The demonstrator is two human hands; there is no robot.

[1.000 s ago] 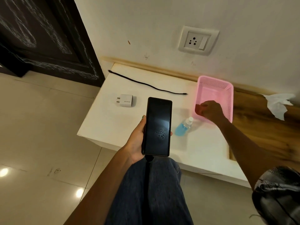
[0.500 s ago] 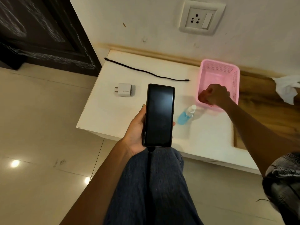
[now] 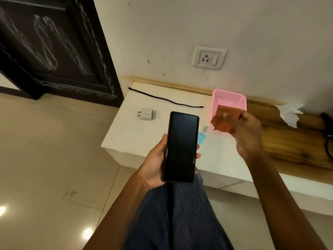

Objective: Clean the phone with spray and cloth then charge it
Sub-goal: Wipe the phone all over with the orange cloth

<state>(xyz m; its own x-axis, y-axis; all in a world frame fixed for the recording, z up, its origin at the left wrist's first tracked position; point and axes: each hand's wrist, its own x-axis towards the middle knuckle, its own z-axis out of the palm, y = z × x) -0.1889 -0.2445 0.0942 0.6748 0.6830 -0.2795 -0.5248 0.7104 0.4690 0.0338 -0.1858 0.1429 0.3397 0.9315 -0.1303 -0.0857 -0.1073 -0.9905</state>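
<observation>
My left hand (image 3: 155, 159) grips a black phone (image 3: 181, 147), screen up and dark, above my knee at the front edge of the white table (image 3: 129, 139). My right hand (image 3: 247, 134) holds a folded rust-orange cloth (image 3: 224, 121) in the air just in front of the pink basket (image 3: 228, 98). The blue spray bottle (image 3: 201, 137) lies on the table between phone and cloth, mostly hidden behind the phone. A white charger plug (image 3: 146, 114) and a black cable (image 3: 165, 99) lie on the table's far left part. A wall socket (image 3: 209, 57) sits above.
A wooden board (image 3: 292, 145) adjoins the table on the right, with a crumpled white tissue (image 3: 290, 114) at the wall and a dark object (image 3: 327, 118) at the right edge. A dark door (image 3: 54, 51) stands at the left over a tiled floor.
My right hand has lifted out of the pink basket with the orange cloth and moved toward the phone. The camera has tilted upward. The phone stays in my left hand.
</observation>
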